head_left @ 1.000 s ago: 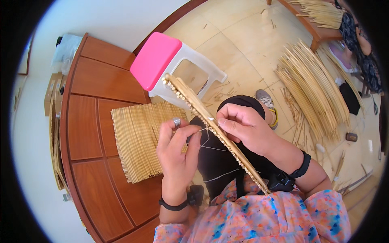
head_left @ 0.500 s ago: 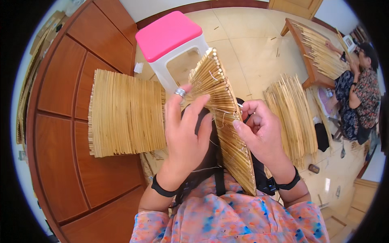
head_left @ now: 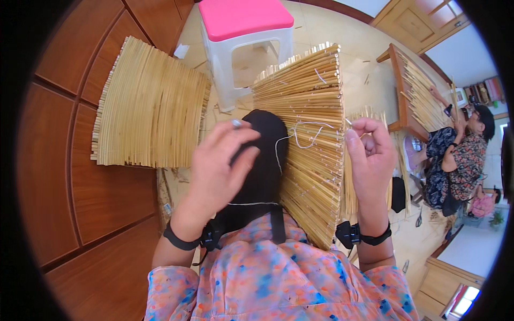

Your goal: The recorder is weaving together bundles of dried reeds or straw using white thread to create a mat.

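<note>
A mat of straw-coloured stalks (head_left: 316,155) stands tilted on my lap, its stalk ends lined up along the right edge. White thread (head_left: 308,146) loops loosely across its face, and short white stitches show near the top. At that right edge my right hand (head_left: 372,152) has thumb and forefinger pinched on a small white tip, which looks like thread or a needle; I cannot tell which. Apart from the mat, to its left, my left hand (head_left: 222,160) hovers with curved, parted fingers and a silver ring, nothing visible in it. My black-clad leg (head_left: 265,144) shows behind it.
A second stalk mat (head_left: 150,107) lies at left beside brown wooden cabinet doors (head_left: 115,182). Ahead stands a white stool with a pink top (head_left: 246,18). Far right, another person (head_left: 460,166) sits by a wooden table (head_left: 401,101) bearing stalks. Scissors (head_left: 419,218) lie on the floor.
My left hand has drawn away from the mat toward the left. The mat's stitched face has turned more into view, with the thread loop now plain. My right hand stays pinched at its edge.
</note>
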Action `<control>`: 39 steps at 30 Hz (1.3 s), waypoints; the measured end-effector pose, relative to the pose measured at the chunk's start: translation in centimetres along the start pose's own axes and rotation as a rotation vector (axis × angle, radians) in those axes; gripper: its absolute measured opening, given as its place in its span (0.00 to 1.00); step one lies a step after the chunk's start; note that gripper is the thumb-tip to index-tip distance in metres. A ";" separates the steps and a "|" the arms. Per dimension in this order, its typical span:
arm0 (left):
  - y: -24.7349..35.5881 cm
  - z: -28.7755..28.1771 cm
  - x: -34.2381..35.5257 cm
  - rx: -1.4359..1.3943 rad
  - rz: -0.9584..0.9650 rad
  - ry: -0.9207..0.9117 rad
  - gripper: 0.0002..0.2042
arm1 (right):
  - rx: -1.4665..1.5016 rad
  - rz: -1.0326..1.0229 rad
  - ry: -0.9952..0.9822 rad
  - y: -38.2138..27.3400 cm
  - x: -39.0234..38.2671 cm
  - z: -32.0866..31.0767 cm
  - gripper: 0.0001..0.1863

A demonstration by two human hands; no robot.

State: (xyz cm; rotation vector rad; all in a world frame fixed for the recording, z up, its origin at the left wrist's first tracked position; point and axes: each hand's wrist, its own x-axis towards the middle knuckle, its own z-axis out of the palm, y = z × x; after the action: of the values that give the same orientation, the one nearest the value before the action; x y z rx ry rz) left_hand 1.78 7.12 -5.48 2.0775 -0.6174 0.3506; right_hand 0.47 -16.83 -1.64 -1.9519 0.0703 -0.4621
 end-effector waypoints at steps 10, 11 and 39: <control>4.4 5.5 2.7 -0.522 -0.209 -0.082 0.07 | 0.009 0.122 -0.006 1.0 -0.3 -0.2 0.06; 4.2 5.5 2.7 -0.521 -0.215 -0.084 0.07 | 0.009 0.128 -0.009 0.9 -0.4 -0.3 0.06; 0.1 6.1 -8.8 0.584 0.380 -0.604 0.05 | -0.074 0.053 -0.064 0.6 -0.2 0.3 0.09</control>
State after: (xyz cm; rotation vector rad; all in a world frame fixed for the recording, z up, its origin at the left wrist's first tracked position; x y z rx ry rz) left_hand -5.57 4.49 -12.86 2.6396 -1.4168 0.1084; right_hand 0.50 -16.75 -2.38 -2.0310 0.0986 -0.3663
